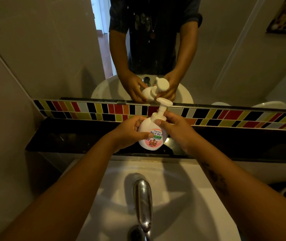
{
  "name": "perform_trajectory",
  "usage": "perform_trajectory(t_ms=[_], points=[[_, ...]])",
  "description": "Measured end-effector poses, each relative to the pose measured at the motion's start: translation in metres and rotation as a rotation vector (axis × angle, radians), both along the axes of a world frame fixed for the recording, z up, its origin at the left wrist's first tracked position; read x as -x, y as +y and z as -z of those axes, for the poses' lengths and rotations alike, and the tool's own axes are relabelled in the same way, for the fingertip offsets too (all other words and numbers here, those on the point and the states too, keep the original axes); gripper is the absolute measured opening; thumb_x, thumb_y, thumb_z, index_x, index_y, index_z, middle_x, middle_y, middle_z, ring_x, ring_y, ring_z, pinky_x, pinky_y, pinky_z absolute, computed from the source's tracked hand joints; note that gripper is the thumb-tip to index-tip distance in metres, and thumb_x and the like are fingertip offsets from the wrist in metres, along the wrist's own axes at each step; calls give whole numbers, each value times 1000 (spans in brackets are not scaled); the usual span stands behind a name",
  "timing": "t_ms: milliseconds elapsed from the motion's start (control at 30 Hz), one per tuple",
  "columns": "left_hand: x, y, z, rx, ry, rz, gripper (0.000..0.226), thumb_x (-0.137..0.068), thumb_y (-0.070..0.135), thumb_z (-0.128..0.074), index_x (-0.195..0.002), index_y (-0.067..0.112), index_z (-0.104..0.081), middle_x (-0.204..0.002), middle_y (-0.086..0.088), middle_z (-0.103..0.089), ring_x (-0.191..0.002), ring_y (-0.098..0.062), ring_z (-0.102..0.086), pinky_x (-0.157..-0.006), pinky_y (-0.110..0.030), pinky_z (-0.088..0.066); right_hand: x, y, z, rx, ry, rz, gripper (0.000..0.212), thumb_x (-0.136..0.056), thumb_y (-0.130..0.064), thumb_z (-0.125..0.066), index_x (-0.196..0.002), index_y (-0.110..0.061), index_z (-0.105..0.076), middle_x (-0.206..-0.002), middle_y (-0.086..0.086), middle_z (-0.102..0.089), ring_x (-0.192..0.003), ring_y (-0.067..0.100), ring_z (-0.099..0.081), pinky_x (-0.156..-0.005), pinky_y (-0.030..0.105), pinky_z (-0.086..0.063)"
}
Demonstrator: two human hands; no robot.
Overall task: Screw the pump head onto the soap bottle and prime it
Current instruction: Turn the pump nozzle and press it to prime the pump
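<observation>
A round white soap bottle [147,129] with a pink label is held in the air above the dark ledge, tilted a little to the right. My left hand [130,131] wraps its body from the left, thumb across the label. A white pump head [164,103] sits on the bottle's neck, its flat top raised. My right hand [173,124] pinches the white collar [157,116] at the base of the pump with thumb and fingers. The mirror behind repeats both hands and the bottle.
A black ledge [69,136] runs below a strip of coloured tiles [86,108]. Below it lies a white basin [182,197] with a chrome tap [143,197] in the middle. A mirror [52,49] fills the wall above the tiles.
</observation>
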State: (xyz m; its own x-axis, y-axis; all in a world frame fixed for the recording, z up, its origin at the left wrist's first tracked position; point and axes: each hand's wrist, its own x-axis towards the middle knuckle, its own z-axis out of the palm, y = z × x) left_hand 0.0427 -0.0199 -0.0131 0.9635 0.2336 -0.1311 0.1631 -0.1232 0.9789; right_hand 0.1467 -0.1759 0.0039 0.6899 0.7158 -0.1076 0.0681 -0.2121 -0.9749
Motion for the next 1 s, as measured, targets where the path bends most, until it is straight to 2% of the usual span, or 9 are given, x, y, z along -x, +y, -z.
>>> perform_trajectory(t_ms=[67, 233, 300, 467, 567, 667, 800, 933, 1000], points=[[-2, -1, 1, -4, -21, -6, 48, -73, 14, -80, -111, 26, -53, -107, 2, -65, -88, -7, -69, -62, -18, -55, 2, -1, 0, -18, -12, 22, 37, -90, -28, -58, -127, -21, -55, -117, 1, -65, -100, 15, -64, -69, 21, -57], [-4, -3, 6, -104, -87, -30, 48, -71, 20, -82, -101, 41, -51, -107, 9, -62, -92, -10, -66, -64, -19, -55, 7, -1, 3, -30, -58, 103, 42, -90, -26, -58, -131, -21, -52, -125, 2, -61, -105, 18, -61, -74, 25, -55], [-5, -3, 8, -108, -93, -23, 49, -72, 21, -80, -102, 44, -50, -109, 9, -61, -95, -12, -65, -67, -22, -57, 7, 0, 2, -6, -78, 102, 43, -90, -28, -59, -132, -22, -50, -128, 2, -59, -109, 21, -60, -80, 31, -56], [-4, 1, 7, -12, -58, -14, 53, -73, 15, -80, -113, 32, -50, -115, 4, -60, -100, -17, -63, -67, -21, -56, 0, 1, -6, 60, -43, -1, 44, -89, -31, -60, -131, -29, -47, -124, -2, -58, -109, 21, -60, -87, 40, -55], [-7, -2, 9, 13, -53, -25, 56, -70, 10, -81, -110, 32, -50, -112, 4, -59, -98, -17, -63, -65, -21, -56, -1, 4, -8, 84, -20, -34, 44, -89, -33, -59, -131, -29, -48, -128, 2, -60, -111, 24, -60, -92, 46, -54], [-8, -7, 15, 4, -60, -60, 59, -68, 11, -83, -113, 29, -51, -110, 6, -60, -96, -16, -63, -63, -19, -55, 2, 7, -7, 72, -12, -27, 46, -88, -33, -61, -131, -31, -48, -127, 0, -59, -110, 23, -60, -88, 39, -56], [-8, -9, 23, -49, -89, -101, 62, -69, 18, -83, -120, 26, -50, -115, 4, -60, -103, -19, -62, -76, -28, -57, 6, 10, -5, 64, -83, 3, 46, -88, -32, -61, -132, -29, -48, -129, 1, -58, -112, 23, -58, -87, 36, -54], [-7, -15, 27, -86, -149, -157, 57, -71, 21, -82, -117, 30, -49, -111, 11, -58, -100, -14, -61, -70, -18, -56, 14, 16, 1, 50, -129, 81, 47, -89, -30, -60, -133, -27, -46, -134, 2, -54, -113, 20, -54, -75, 24, -51], [-8, -18, 30, -95, -179, -193, 56, -70, 21, -82, -114, 31, -49, -110, 12, -58, -99, -13, -61, -68, -16, -55, 18, 18, 2, 41, -153, 118, 48, -89, -28, -61, -134, -25, -44, -136, 3, -53, -116, 21, -53, -82, 30, -51]])
